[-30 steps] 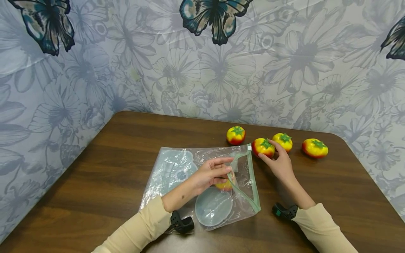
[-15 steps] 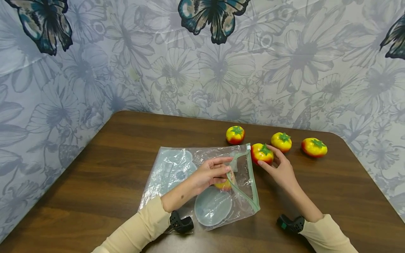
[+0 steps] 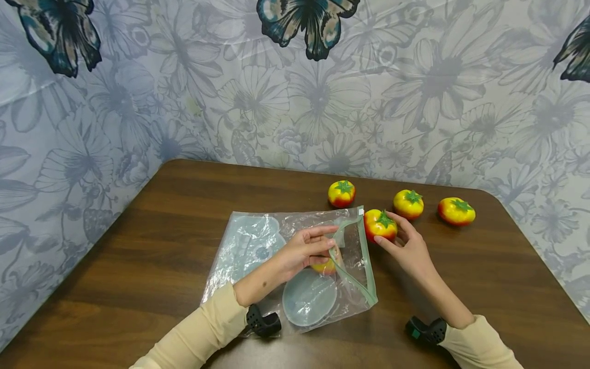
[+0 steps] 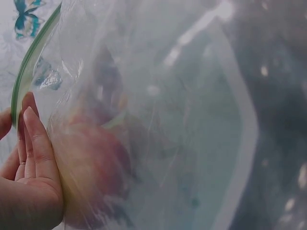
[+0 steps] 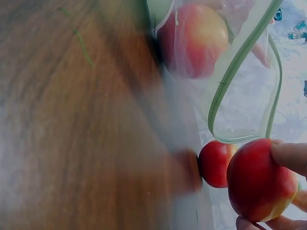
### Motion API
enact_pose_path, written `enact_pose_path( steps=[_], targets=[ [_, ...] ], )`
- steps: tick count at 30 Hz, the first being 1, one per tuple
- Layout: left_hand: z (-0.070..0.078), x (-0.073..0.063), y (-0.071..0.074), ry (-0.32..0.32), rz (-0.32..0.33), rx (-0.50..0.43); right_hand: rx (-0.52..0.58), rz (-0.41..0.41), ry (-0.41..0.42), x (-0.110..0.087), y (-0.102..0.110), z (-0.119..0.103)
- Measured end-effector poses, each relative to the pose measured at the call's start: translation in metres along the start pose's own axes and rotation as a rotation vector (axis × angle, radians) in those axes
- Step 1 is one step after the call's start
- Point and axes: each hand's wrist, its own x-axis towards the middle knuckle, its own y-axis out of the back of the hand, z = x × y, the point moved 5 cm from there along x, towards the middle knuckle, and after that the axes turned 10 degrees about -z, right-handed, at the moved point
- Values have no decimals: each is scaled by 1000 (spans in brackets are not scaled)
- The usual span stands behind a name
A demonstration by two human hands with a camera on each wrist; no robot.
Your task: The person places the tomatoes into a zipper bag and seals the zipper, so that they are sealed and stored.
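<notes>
**Position change: held fruit [image 3: 379, 226] beside the bag [image 3: 295, 220]**

Compared with a second ago, your right hand [image 3: 410, 250] sits slightly lower in the frame, and the held fruit has come down with it. A clear gap now separates it from the middle fruit [image 3: 408, 204], which your fingers crowded before.

Right hand: your thumb and fingers pinch the held fruit at its right side, right of the frame's centre. It stands just beside the upper corner of the green rim [image 3: 367, 261]; contact with the bag cannot be confirmed, nor whether the fruit is lifted off the table [image 3: 138, 230].

Left hand: your left hand [image 3: 309, 250] is unchanged. It pinches the near edge of the rim, keeping the mouth parted.

Implication: the held fruit appears isolated from its neighbours and well placed at the mouth, but it is outside the bag. One bagged fruit [image 3: 324, 266] already lies inside, below your left fingers. The far fruit [image 3: 341, 193] and the rightmost fruit [image 3: 456, 211] remain on the table with the middle one.
</notes>
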Motion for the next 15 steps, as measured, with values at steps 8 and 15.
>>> enact_pose_path(
  steps=[8, 15],
  targets=[
    [0, 0, 1, 3, 1, 1, -25, 4, 5, -8, 3, -4],
    [0, 0, 0, -5, 3, 2, -56, 24, 41, -16, 4, -11]
  ],
)
